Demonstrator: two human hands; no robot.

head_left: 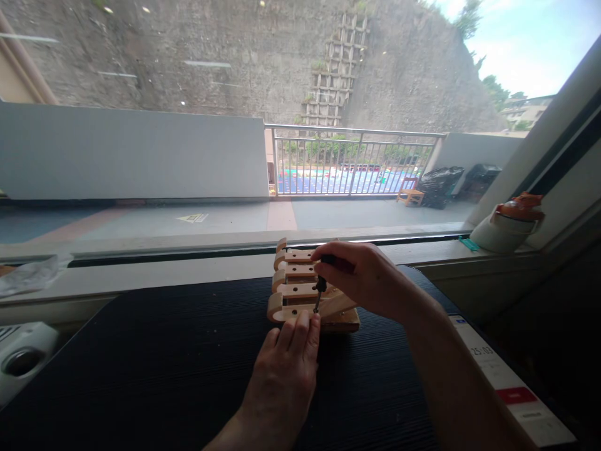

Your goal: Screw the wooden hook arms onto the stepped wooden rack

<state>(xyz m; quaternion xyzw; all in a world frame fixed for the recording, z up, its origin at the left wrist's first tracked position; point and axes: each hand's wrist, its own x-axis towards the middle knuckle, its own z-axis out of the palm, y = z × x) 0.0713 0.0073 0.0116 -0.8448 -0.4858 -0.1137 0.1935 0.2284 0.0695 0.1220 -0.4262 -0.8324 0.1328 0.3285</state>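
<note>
A light wooden piece with several parallel slats and curved ends [295,290] rests on the dark table [188,351]. Dark round holes or screw heads dot its slats; I cannot tell which. My right hand [364,275] is closed around the black handle of a small screwdriver [321,285], whose shaft points down at the nearest slat. Close to the tip, my left hand [286,363] presses its fingertips together at the slat's front edge. Whether those fingers also hold a small part is hidden. Part of the wooden piece lies behind my right hand.
A phone [488,357] with a lit screen lies at the table's right side. On the window sill [197,279] stand a white pot with an orange top [509,222] and a clear plastic bag [37,275]. A white device [25,357] is at the left edge.
</note>
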